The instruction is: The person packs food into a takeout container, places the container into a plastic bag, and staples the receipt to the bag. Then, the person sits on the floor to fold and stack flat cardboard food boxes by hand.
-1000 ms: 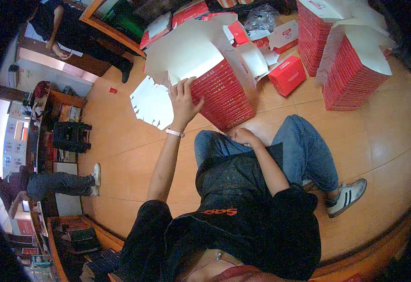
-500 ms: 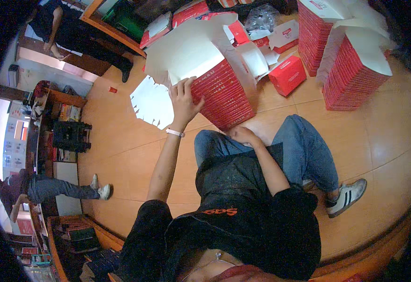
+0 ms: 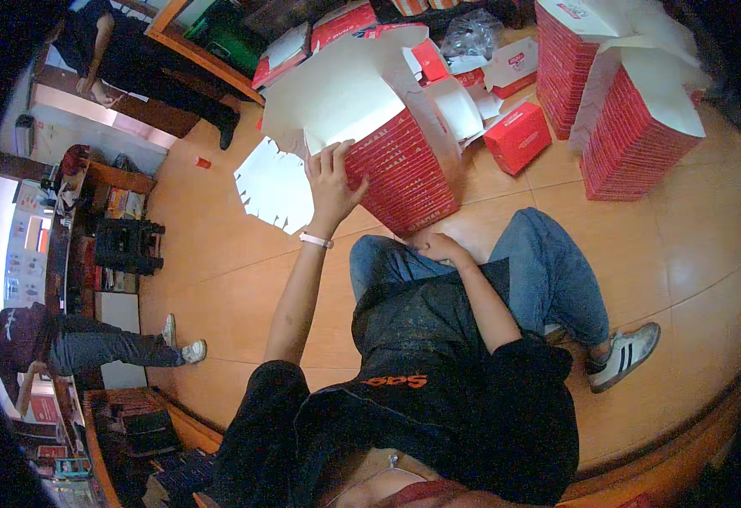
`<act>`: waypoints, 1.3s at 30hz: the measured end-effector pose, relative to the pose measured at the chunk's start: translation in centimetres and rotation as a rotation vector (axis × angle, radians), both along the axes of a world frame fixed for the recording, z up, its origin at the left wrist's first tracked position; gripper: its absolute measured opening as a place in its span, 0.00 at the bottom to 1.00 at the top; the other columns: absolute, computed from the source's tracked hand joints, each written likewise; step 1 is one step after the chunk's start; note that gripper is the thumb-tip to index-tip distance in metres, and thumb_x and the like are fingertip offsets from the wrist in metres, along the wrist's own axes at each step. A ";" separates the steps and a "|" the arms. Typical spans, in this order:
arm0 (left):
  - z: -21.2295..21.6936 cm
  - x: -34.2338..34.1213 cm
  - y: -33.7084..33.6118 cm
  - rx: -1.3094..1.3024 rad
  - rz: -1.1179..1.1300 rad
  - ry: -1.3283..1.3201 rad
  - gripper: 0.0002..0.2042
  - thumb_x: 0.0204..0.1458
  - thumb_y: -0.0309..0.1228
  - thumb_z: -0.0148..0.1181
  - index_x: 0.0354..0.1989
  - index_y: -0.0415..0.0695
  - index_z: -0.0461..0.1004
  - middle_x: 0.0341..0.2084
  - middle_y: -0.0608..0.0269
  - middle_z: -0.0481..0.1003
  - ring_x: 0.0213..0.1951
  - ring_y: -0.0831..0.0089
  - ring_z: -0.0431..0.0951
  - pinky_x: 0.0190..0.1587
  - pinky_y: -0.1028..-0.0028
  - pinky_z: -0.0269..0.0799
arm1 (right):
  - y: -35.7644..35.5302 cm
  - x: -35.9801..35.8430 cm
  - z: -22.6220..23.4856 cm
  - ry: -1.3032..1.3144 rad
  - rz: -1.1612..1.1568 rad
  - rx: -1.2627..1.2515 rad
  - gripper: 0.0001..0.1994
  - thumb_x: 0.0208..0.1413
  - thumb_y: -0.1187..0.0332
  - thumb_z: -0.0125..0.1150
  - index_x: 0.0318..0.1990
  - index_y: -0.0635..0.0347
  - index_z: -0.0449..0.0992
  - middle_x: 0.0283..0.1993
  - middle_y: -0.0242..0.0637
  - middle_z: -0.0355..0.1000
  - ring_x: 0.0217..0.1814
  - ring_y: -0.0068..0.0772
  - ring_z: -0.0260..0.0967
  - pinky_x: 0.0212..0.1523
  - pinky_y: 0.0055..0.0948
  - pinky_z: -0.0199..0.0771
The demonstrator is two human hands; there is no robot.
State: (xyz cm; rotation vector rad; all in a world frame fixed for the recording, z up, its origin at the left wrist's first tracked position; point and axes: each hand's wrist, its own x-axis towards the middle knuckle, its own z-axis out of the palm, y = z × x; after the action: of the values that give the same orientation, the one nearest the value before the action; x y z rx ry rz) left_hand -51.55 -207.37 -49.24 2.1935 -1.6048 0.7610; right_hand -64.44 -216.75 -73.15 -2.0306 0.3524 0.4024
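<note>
I sit on a wooden floor with my knees bent. My left hand (image 3: 332, 179) reaches forward and rests on the side of a leaning stack of flat red cardboard boxes (image 3: 404, 173), fingers spread against the top white sheet (image 3: 332, 93). My right hand (image 3: 440, 247) lies loosely curled on my lap by my knee, at the foot of the stack, holding nothing I can see. A white die-cut sheet (image 3: 273, 184) lies on the floor just left of my left hand.
Two more tall stacks of red flats (image 3: 641, 135) stand at the right. A folded red box (image 3: 518, 135) and loose cartons lie behind. One person stands at the upper left (image 3: 125, 59); another sits at the left (image 3: 66, 347). Shelves line the left wall.
My hands have stayed where they were. The person at the left has drawn their feet in and shifted slightly.
</note>
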 end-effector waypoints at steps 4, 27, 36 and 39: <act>0.2 -0.3 0.1 0.021 0.015 0.053 0.30 0.32 0.34 0.63 0.49 0.49 0.61 0.41 0.59 0.62 0.45 0.60 0.59 0.53 0.59 0.51 | 0.5 -0.2 0.0 -0.226 0.084 -0.127 0.21 0.39 0.63 0.57 0.41 0.65 0.67 0.38 0.51 0.69 0.45 0.45 0.66 0.47 0.36 0.65; 1.3 -2.3 1.0 0.083 0.020 0.120 0.27 0.38 0.39 0.58 0.51 0.50 0.62 0.37 0.64 0.66 0.41 0.66 0.65 0.55 0.50 0.47 | -21.7 2.6 4.6 -0.083 -1.170 -0.933 0.33 0.33 0.55 0.65 0.52 0.52 0.63 0.59 0.44 0.51 0.59 0.48 0.50 0.50 0.46 0.61; 2.2 -3.2 2.0 0.033 -0.072 0.246 0.24 0.41 0.41 0.57 0.49 0.48 0.63 0.40 0.61 0.65 0.47 0.63 0.62 0.58 0.52 0.45 | -18.8 -11.4 6.2 -0.881 -1.284 -0.199 0.24 0.40 0.62 0.56 0.46 0.64 0.63 0.48 0.48 0.62 0.50 0.51 0.59 0.54 0.39 0.59; 3.8 -3.9 2.0 -0.094 -0.057 0.253 0.25 0.40 0.44 0.58 0.48 0.49 0.64 0.40 0.61 0.65 0.46 0.63 0.62 0.57 0.51 0.46 | -17.4 -18.2 8.5 -1.258 -1.121 0.349 0.21 0.44 0.61 0.55 0.45 0.63 0.65 0.48 0.46 0.64 0.48 0.42 0.62 0.52 0.34 0.62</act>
State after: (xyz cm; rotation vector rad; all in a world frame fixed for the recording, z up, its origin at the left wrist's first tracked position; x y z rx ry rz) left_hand -55.44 -205.41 -45.47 2.0740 -1.4687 0.5079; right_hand -82.66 -234.18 -64.64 -1.1304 0.4789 -1.3349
